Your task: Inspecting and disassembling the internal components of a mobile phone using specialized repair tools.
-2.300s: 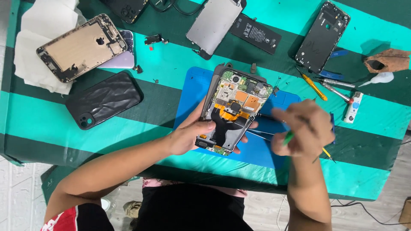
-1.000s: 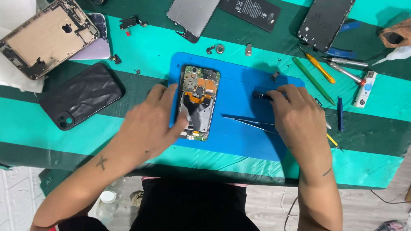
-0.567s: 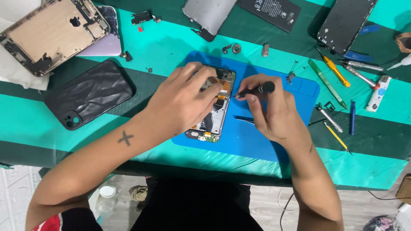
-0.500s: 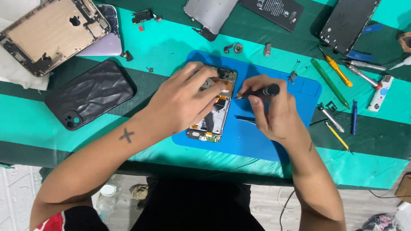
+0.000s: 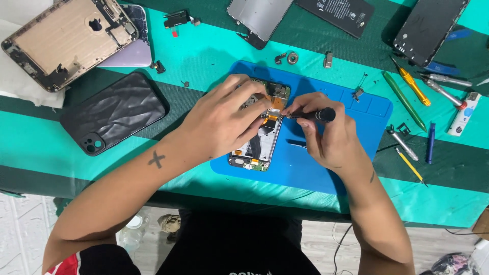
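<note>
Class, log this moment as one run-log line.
left hand: steadies opened phone | right hand: black screwdriver tip on phone | base: blue mat

My bench is covered by a cloth [image 5: 204, 56] striped in bright teal and dark green, evenly lit with soft shadows. Beyond its near edge I see pale wood-look floor [image 5: 326, 239], whitish patterned tile [image 5: 20, 229] at my left, and a clear bottle [image 5: 133, 231] standing below.
</note>
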